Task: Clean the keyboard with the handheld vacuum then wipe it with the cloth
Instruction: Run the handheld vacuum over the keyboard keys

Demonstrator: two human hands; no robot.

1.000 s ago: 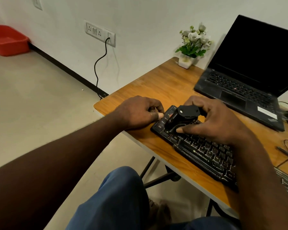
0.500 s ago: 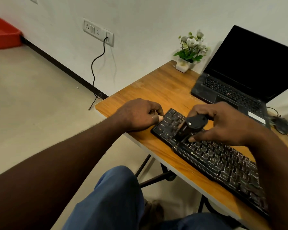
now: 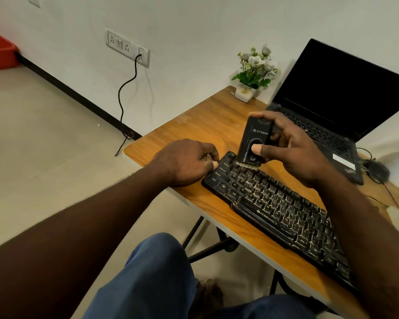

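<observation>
A black keyboard [image 3: 283, 210] lies diagonally on the wooden table [image 3: 200, 120]. My right hand [image 3: 293, 148] grips a small black handheld vacuum [image 3: 253, 141], held nearly upright with its brush tip on the keys at the keyboard's far left corner. The thumb lies across the vacuum's front. My left hand [image 3: 184, 162] rests on the table at the keyboard's left end, its fingers curled against that edge. No cloth is in view.
An open black laptop [image 3: 339, 104] sits behind the keyboard, a potted plant [image 3: 253, 74] in the table's far corner. A mouse [image 3: 376, 171] and cables lie at the right. A cable hangs from a wall socket [image 3: 138, 54]. My blue-trousered knee [image 3: 154, 272] is below the table edge.
My right hand has tipped the vacuum from lying low over the keys to standing nearly upright, brush down on the far left keys. My left hand has stayed at the keyboard's left end.
</observation>
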